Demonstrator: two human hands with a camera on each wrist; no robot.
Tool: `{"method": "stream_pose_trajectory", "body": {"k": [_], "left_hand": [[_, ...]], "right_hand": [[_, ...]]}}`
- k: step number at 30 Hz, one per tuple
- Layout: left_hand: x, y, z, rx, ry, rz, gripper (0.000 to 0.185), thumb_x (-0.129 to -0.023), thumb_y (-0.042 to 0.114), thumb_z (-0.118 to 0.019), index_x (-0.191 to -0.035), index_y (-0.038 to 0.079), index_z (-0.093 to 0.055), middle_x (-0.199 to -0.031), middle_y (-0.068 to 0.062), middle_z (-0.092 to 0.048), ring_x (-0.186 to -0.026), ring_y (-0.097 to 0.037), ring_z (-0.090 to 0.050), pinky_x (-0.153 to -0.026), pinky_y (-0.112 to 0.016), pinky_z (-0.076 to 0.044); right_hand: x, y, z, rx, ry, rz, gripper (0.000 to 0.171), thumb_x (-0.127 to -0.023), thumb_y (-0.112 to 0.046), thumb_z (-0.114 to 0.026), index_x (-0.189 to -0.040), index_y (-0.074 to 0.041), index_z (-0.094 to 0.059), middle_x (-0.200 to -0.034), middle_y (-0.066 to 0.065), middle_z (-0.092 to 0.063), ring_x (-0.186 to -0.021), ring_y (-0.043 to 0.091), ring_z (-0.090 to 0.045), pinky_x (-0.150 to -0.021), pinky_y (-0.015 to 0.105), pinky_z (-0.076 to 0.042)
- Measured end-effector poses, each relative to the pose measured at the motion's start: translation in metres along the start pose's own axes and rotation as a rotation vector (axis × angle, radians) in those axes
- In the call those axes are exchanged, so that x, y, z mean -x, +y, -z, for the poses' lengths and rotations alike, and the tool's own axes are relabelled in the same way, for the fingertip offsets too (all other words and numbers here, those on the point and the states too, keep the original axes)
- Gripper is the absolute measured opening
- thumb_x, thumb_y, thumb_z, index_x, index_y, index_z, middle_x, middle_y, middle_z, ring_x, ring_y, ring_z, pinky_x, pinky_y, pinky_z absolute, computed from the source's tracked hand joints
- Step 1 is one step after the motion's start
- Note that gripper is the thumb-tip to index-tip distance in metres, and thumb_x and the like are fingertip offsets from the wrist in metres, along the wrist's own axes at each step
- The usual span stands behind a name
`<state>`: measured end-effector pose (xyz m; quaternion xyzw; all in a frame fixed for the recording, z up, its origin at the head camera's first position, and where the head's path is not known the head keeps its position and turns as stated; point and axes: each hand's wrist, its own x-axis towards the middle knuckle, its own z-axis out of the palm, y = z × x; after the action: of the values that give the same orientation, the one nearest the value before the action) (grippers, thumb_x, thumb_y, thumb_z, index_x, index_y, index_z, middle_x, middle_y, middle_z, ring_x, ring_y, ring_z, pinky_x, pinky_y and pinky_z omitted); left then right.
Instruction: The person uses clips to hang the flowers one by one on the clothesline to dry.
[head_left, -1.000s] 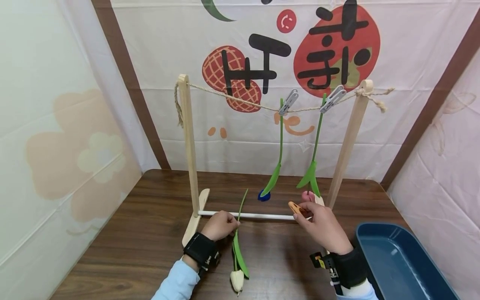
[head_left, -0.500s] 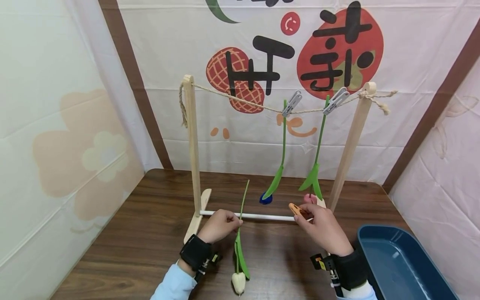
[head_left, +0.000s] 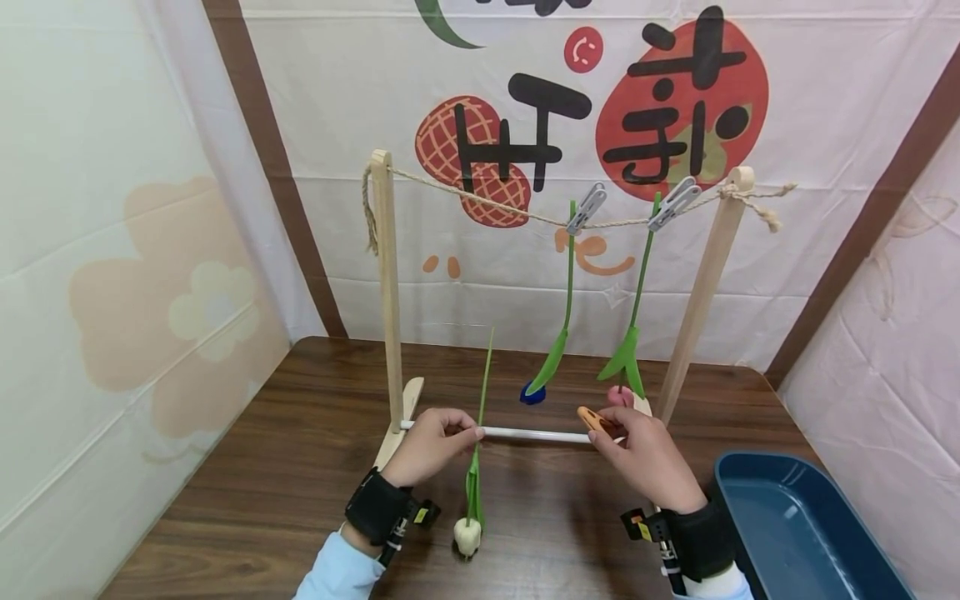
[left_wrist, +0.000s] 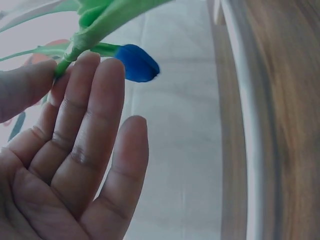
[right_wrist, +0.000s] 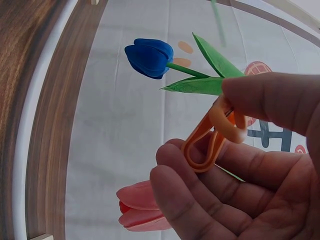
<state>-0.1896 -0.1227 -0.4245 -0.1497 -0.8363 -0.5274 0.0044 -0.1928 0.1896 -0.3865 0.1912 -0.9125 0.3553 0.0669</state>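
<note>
My left hand [head_left: 435, 444] pinches the green stem of a white tulip [head_left: 467, 536], which hangs bloom down above the table's front half. In the left wrist view its green leaves [left_wrist: 107, 20] rise from thumb and fingertips. My right hand [head_left: 641, 450] holds an orange clothespin [right_wrist: 207, 135] between thumb and fingers. Behind the hands, a blue tulip [right_wrist: 150, 57] and a pink tulip [right_wrist: 142, 206] hang upside down from a rope [head_left: 517, 211]. Two grey clothespins, one on the blue tulip's stem [head_left: 586, 207] and another grey clothespin [head_left: 675, 203] on the pink one's, grip the rope.
The rope runs between a left wooden post [head_left: 386, 292] and a right wooden post [head_left: 701, 292], joined low by a white rod [head_left: 532, 434]. A dark blue tray [head_left: 795, 517] stands at the right of the brown wooden table [head_left: 247, 475]. A printed cloth hangs behind.
My left hand has risen slightly, lifting the white tulip by its stem; the bloom now hangs higher and the stem stands more upright. My right hand with the orange clothespin stays nearly still.
</note>
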Motion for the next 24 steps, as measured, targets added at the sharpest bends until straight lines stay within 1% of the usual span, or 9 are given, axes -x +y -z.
{"method": "stream_pose_trajectory", "body": {"k": [1, 4, 8, 10, 14, 17, 19, 21, 24], "left_hand": [[0.001, 0.002, 0.0, 0.011, -0.005, -0.008, 0.019, -0.095, 0.025, -0.066, -0.086, 0.009, -0.071, -0.078, -0.002, -0.066, -0.071, -0.02, -0.063, -0.067, -0.039, -0.054], [0.002, 0.008, 0.002, 0.019, 0.007, -0.053, 0.018, -0.095, 0.024, -0.065, -0.088, 0.009, -0.071, -0.079, 0.0, -0.067, -0.071, -0.019, -0.061, -0.066, -0.033, -0.051], [0.002, 0.014, 0.003, 0.034, 0.061, -0.128, 0.018, -0.096, 0.022, -0.064, -0.089, 0.008, -0.071, -0.081, -0.002, -0.068, -0.068, -0.017, -0.057, -0.062, -0.025, -0.045], [0.0, 0.017, 0.003, 0.082, 0.076, -0.138, 0.017, -0.096, 0.019, -0.063, -0.091, 0.005, -0.071, -0.082, -0.006, -0.069, -0.069, -0.015, -0.059, -0.065, -0.026, -0.049], [-0.002, 0.024, 0.004, 0.142, 0.105, -0.171, 0.017, -0.097, 0.016, -0.062, -0.092, 0.002, -0.07, -0.084, -0.01, -0.07, -0.071, -0.013, -0.062, -0.069, -0.03, -0.053], [-0.004, 0.03, 0.005, 0.153, 0.139, -0.209, 0.015, -0.096, 0.013, -0.063, -0.092, 0.001, -0.07, -0.083, -0.007, -0.07, -0.069, -0.013, -0.062, -0.066, -0.027, -0.051], [-0.006, 0.035, 0.006, 0.189, 0.149, -0.226, 0.013, -0.096, 0.008, -0.063, -0.092, -0.003, -0.069, -0.083, -0.009, -0.071, -0.071, -0.014, -0.064, -0.068, -0.028, -0.052], [-0.006, 0.04, 0.006, 0.226, 0.157, -0.243, 0.013, -0.095, 0.008, -0.063, -0.092, -0.003, -0.069, -0.083, -0.008, -0.07, -0.072, -0.014, -0.066, -0.069, -0.031, -0.054], [-0.007, 0.047, 0.007, 0.259, 0.162, -0.277, 0.014, -0.095, 0.009, -0.064, -0.091, -0.004, -0.068, -0.083, -0.015, -0.069, -0.075, -0.015, -0.067, -0.073, -0.036, -0.055]], "right_hand": [[0.0, 0.0, 0.0, 0.001, -0.001, 0.001, 0.021, -0.093, -0.018, -0.067, -0.108, -0.002, -0.069, -0.094, 0.005, -0.067, -0.073, 0.011, -0.059, -0.061, 0.028, -0.05], [-0.001, -0.001, -0.001, 0.009, -0.001, 0.003, 0.021, -0.093, -0.018, -0.067, -0.107, -0.003, -0.069, -0.093, 0.004, -0.067, -0.072, 0.011, -0.057, -0.061, 0.027, -0.049], [-0.001, -0.001, -0.001, 0.015, 0.004, 0.014, 0.02, -0.093, -0.016, -0.068, -0.107, -0.003, -0.069, -0.092, 0.004, -0.067, -0.071, 0.012, -0.056, -0.06, 0.027, -0.048], [-0.001, -0.001, -0.002, 0.014, 0.008, 0.02, 0.019, -0.093, -0.016, -0.068, -0.107, -0.003, -0.069, -0.092, 0.004, -0.067, -0.071, 0.012, -0.056, -0.06, 0.027, -0.049], [-0.001, -0.001, -0.002, 0.011, 0.009, 0.028, 0.019, -0.093, -0.016, -0.067, -0.107, -0.003, -0.069, -0.093, 0.004, -0.067, -0.072, 0.011, -0.057, -0.061, 0.027, -0.049], [-0.001, -0.001, -0.001, 0.013, 0.008, 0.034, 0.018, -0.093, -0.016, -0.067, -0.107, -0.004, -0.069, -0.092, 0.003, -0.067, -0.072, 0.012, -0.055, -0.061, 0.028, -0.048], [-0.001, -0.001, -0.001, 0.015, 0.01, 0.042, 0.017, -0.093, -0.016, -0.067, -0.106, -0.004, -0.069, -0.092, 0.003, -0.067, -0.072, 0.012, -0.055, -0.062, 0.028, -0.048], [0.0, -0.001, -0.001, 0.016, 0.017, 0.051, 0.017, -0.093, -0.015, -0.068, -0.105, -0.004, -0.069, -0.092, 0.003, -0.067, -0.072, 0.012, -0.055, -0.063, 0.028, -0.049], [0.0, 0.0, -0.002, 0.022, 0.026, 0.068, 0.017, -0.092, -0.014, -0.068, -0.105, -0.003, -0.068, -0.091, 0.003, -0.066, -0.073, 0.012, -0.056, -0.063, 0.029, -0.049]]}}
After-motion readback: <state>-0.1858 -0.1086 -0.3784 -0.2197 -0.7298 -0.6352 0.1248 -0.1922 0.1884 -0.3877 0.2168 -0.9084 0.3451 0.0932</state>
